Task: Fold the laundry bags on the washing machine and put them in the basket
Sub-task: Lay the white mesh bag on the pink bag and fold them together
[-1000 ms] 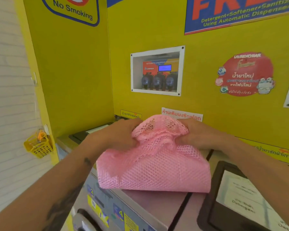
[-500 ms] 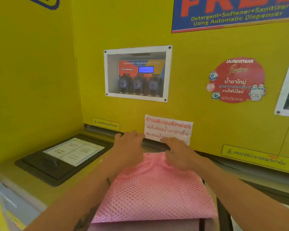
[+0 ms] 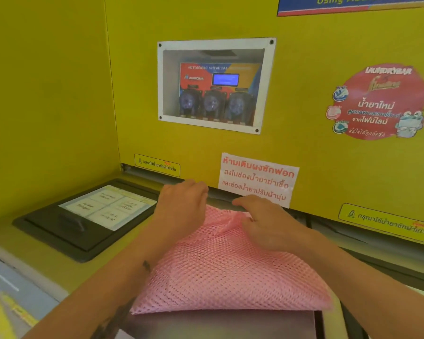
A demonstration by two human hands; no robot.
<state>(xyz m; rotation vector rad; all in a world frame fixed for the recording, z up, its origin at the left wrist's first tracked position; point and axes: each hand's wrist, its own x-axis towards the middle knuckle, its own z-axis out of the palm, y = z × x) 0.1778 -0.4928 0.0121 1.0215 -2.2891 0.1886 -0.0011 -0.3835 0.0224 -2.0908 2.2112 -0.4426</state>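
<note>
A pink mesh laundry bag (image 3: 225, 270) lies folded on the washing machine top (image 3: 220, 324), its near edge hanging just over a dark panel. My left hand (image 3: 181, 209) sits at the bag's far left corner with its fingers curled down over the edge. My right hand (image 3: 264, 223) rests on the far right part of the bag and pinches a raised ridge of mesh between the two hands. Both forearms reach in from the bottom of the view. No basket is in view.
A black detergent drawer lid with a white label (image 3: 88, 216) sits on the machine top to the left. Directly behind the hands stands a yellow wall with a paper notice (image 3: 257, 179) and a recessed dispenser window (image 3: 216, 86). A yellow side wall closes off the left.
The bag was held up bunched between both hands a second ago; now it lies spread on the machine top. Both hands have stayed at its far edge, close to the wall.
</note>
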